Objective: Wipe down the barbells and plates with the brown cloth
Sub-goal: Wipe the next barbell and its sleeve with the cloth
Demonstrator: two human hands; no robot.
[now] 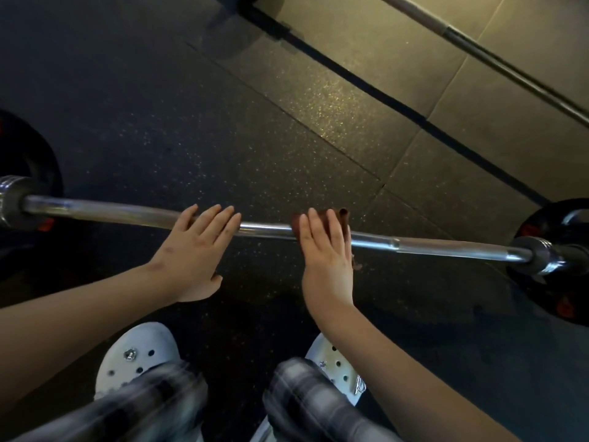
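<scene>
We see the barbell (pixel 127 212) lying on the rubber floor (pixel 223 122), running 9 to 3 o'clock, with a dark plate (pixel 38 154) at its 9 o'clock end and another plate (pixel 554 282) at 3. Left hand (pixel 194 250) lies flat on the shaft, fingers straight, gripping nothing. Right hand (pixel 325 260), fingers also straight, presses the brown cloth (pixel 342 215) onto the shaft just right of centre. A second barbell (pixel 478 46) lies at 1 o'clock.

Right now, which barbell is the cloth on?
The near barbell crossing the frame: the right hand presses the brown cloth onto its shaft, and the left hand rests on the same shaft. The far barbell at top right lies untouched.
</scene>
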